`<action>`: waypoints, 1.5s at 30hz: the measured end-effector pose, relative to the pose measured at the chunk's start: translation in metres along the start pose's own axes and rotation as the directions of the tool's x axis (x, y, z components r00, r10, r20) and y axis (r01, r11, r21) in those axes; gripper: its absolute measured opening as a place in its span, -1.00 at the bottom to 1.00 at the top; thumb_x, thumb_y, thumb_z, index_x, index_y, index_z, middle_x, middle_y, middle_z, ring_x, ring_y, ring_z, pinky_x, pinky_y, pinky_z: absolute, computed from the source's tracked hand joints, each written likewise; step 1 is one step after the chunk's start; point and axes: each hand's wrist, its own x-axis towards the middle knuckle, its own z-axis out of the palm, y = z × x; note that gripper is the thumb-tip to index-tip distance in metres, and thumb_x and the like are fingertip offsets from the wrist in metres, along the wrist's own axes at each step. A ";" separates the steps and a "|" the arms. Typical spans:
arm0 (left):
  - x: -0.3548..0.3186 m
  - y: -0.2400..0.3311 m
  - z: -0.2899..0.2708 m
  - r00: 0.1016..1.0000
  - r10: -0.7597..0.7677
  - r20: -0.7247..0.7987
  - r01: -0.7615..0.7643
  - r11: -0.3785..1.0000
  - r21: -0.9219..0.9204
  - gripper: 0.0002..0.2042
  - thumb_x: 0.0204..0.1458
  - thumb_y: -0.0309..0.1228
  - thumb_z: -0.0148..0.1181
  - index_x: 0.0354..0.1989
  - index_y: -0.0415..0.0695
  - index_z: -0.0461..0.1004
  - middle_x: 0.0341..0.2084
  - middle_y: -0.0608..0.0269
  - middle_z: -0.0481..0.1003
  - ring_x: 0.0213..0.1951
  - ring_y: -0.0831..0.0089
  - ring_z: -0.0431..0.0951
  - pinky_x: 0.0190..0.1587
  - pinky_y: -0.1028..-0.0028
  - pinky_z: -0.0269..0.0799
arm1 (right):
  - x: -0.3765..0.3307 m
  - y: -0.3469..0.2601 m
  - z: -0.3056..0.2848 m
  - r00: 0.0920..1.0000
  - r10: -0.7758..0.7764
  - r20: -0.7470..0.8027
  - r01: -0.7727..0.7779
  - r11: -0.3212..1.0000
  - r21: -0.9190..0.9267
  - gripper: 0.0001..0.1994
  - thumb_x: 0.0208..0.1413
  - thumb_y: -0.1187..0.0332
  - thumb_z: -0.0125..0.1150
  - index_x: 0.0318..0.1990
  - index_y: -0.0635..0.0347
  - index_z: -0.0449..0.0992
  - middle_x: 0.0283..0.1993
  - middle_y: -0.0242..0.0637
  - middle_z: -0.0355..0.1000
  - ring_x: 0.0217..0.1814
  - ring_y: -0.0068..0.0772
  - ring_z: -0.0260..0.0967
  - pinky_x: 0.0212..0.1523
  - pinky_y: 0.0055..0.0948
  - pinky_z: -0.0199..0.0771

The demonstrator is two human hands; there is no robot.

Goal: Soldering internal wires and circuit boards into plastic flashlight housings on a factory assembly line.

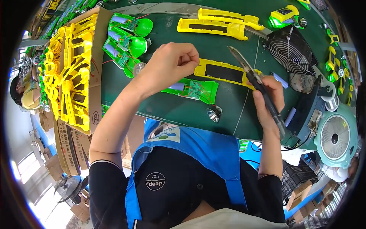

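Note:
My left hand (171, 63) is closed in a pinch, its fingertips beside the left end of a yellow cover (217, 71) with a dark panel. What is between the fingers, if anything, is hidden. My right hand (270, 97) grips long-nose pliers (263, 89) with dark handles, the metal jaws pointing up and left over the cover. Below the cover lies an open green lamp housing (198, 91) with a circuit board, red wires and a light-coloured cell, partly behind my left wrist. A round silver reflector (214, 113) rests at its lower right end.
On the left stands a cardboard box of yellow plastic parts (72, 72). Several open green housings (127, 42) lie beside it. Two yellow covers (213, 28) are at the back. At right are a black fan (289, 51), a solder spool (331, 102) and a mint-green fan (335, 139).

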 end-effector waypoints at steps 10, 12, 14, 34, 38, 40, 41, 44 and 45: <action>0.022 0.000 0.018 0.839 0.501 0.212 -0.518 0.618 0.592 -0.90 -0.08 -0.49 0.24 -0.51 -0.10 0.42 -0.36 0.32 0.32 -0.25 0.34 0.36 -0.15 0.34 0.24 | 0.023 -0.009 -0.005 0.777 0.593 0.210 -0.627 0.702 0.338 -0.77 0.11 0.31 0.18 -0.21 0.30 0.38 -0.51 -0.24 0.45 -0.54 -0.52 0.38 -0.49 -0.60 0.40; 0.022 0.001 0.019 0.839 0.483 0.252 -0.512 0.540 0.668 -0.92 -0.08 -0.49 0.23 -0.52 -0.09 0.43 -0.36 0.33 0.34 -0.25 0.37 0.37 -0.17 0.37 0.22 | 0.027 -0.009 -0.004 0.769 0.601 0.219 -0.638 0.695 0.332 -0.77 0.11 0.33 0.18 -0.21 0.30 0.38 -0.50 -0.23 0.46 -0.54 -0.53 0.39 -0.49 -0.62 0.41; 0.023 -0.001 0.019 0.840 0.480 0.252 -0.508 0.537 0.674 -0.93 -0.08 -0.49 0.22 -0.51 -0.09 0.44 -0.36 0.33 0.34 -0.24 0.38 0.38 -0.17 0.37 0.22 | 0.028 -0.008 -0.003 0.761 0.609 0.224 -0.647 0.688 0.328 -0.78 0.11 0.34 0.19 -0.21 0.31 0.38 -0.49 -0.23 0.47 -0.55 -0.55 0.40 -0.50 -0.64 0.42; 0.025 -0.003 0.020 0.818 0.507 0.271 -0.522 0.458 0.719 -0.94 -0.15 -0.48 0.23 -0.50 -0.10 0.46 -0.39 0.34 0.33 -0.22 0.44 0.39 -0.16 0.41 0.22 | 0.023 -0.013 -0.011 0.799 0.571 0.189 -0.601 0.766 0.229 -0.71 0.14 0.28 0.16 -0.17 0.37 0.37 -0.48 -0.17 0.46 -0.49 -0.43 0.43 -0.34 -0.48 0.46; 0.026 0.000 0.021 0.821 0.499 0.278 -0.516 0.442 0.734 -0.93 -0.16 -0.49 0.24 -0.51 -0.09 0.46 -0.39 0.34 0.33 -0.22 0.44 0.39 -0.15 0.41 0.22 | 0.007 -0.006 -0.018 0.870 0.490 0.056 -0.470 0.790 0.395 -0.70 0.13 0.31 0.20 -0.15 0.38 0.36 -0.41 -0.10 0.50 -0.42 -0.39 0.46 -0.25 -0.44 0.47; 0.025 0.001 0.020 0.821 0.487 0.298 -0.520 0.425 0.741 -0.91 -0.17 -0.50 0.17 -0.44 -0.07 0.52 -0.40 0.35 0.38 -0.19 0.45 0.41 -0.16 0.44 0.24 | 0.002 -0.003 -0.018 0.866 0.499 0.023 -0.463 0.784 0.413 -0.69 0.13 0.30 0.21 -0.14 0.38 0.36 -0.41 -0.09 0.50 -0.42 -0.38 0.46 -0.24 -0.44 0.47; 0.025 0.002 0.019 0.820 0.487 0.300 -0.521 0.420 0.743 -0.91 -0.17 -0.50 0.17 -0.44 -0.07 0.52 -0.40 0.35 0.38 -0.19 0.45 0.41 -0.16 0.44 0.24 | 0.000 -0.003 -0.019 0.861 0.509 -0.007 -0.457 0.779 0.429 -0.68 0.13 0.28 0.21 -0.14 0.38 0.35 -0.41 -0.08 0.50 -0.42 -0.36 0.46 -0.24 -0.43 0.47; 0.025 0.003 0.020 0.819 0.476 0.319 -0.524 0.396 0.754 -0.92 -0.16 -0.49 0.16 -0.45 -0.08 0.52 -0.41 0.35 0.38 -0.19 0.45 0.41 -0.15 0.43 0.24 | -0.001 -0.012 -0.024 0.876 0.479 -0.049 -0.414 0.802 0.430 -0.67 0.14 0.27 0.22 -0.14 0.38 0.35 -0.40 -0.07 0.50 -0.42 -0.34 0.45 -0.25 -0.43 0.47; 0.026 0.002 0.021 0.823 0.479 0.305 -0.516 0.407 0.754 -0.97 -0.14 -0.49 0.19 -0.49 -0.07 0.49 -0.39 0.36 0.37 -0.21 0.45 0.41 -0.14 0.42 0.22 | -0.002 -0.012 -0.027 0.886 0.461 -0.047 -0.402 0.815 0.416 -0.67 0.14 0.27 0.22 -0.14 0.38 0.35 -0.40 -0.07 0.50 -0.42 -0.34 0.46 -0.25 -0.42 0.48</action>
